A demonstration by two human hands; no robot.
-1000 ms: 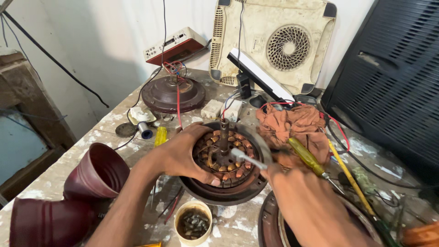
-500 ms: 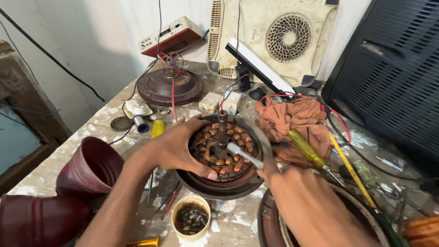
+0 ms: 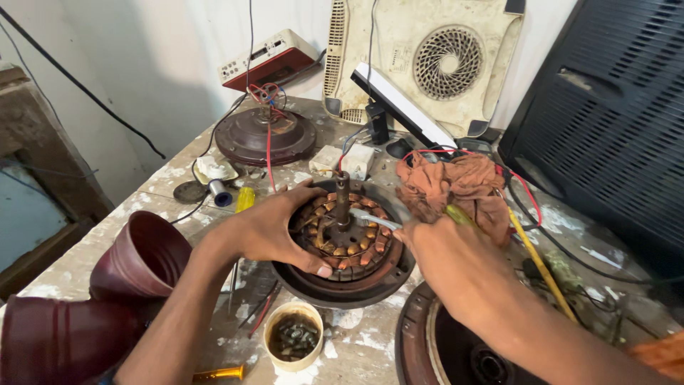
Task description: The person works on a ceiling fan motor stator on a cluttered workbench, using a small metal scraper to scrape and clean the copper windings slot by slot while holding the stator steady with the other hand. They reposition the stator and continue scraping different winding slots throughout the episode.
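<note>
A round fan motor (image 3: pixel 347 246) with copper windings and an upright shaft sits in its dark housing at the middle of the workbench. My left hand (image 3: pixel 274 229) grips the winding core from the left, thumb on its near rim. My right hand (image 3: pixel 445 253) is shut on a yellow-green handled screwdriver (image 3: pixel 456 214). Its metal blade (image 3: pixel 374 219) points left and rests on the windings beside the shaft.
An orange rag (image 3: pixel 456 184) lies right of the motor. A small cup of screws (image 3: pixel 293 336) stands in front. Maroon pipe fittings (image 3: pixel 135 264) lie at left, another motor cover (image 3: pixel 265 134) behind, a dark housing (image 3: pixel 442 349) at lower right, a black speaker grille (image 3: pixel 613 107) at right.
The view has shifted slightly. My right hand has brought the screwdriver blade further in toward the shaft. My left hand keeps its grip on the core.
</note>
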